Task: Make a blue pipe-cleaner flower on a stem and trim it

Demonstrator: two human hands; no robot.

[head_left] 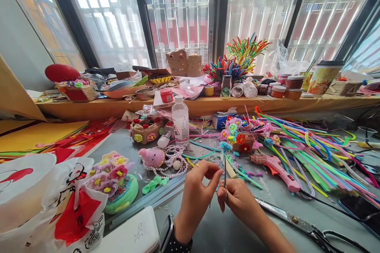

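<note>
My left hand (199, 191) is closed, its thumb and fingertips pinching a thin blue pipe cleaner stem. A small fuzzy blue pipe cleaner flower (226, 146) stands at the stem's top. Close beside it, my right hand (237, 197) is closed around a slim dark metal tool (225, 172) that looks like small scissors. The tool points upward, its tip just below the flower. My fingers hide its handles and part of the stem. Behind the hands lie green pipe cleaner pieces (247, 178) and a pink glue gun (277, 169).
Large scissors (292, 218) lie right of my right hand, near a phone (360, 215). Pipe cleaner bundles (320, 166) spread to the right. A water bottle (180, 122), pearl strings (175, 158), a crocheted pink piece (152, 158) and a flower pot (124, 193) stand left. A white box (133, 231) is nearby.
</note>
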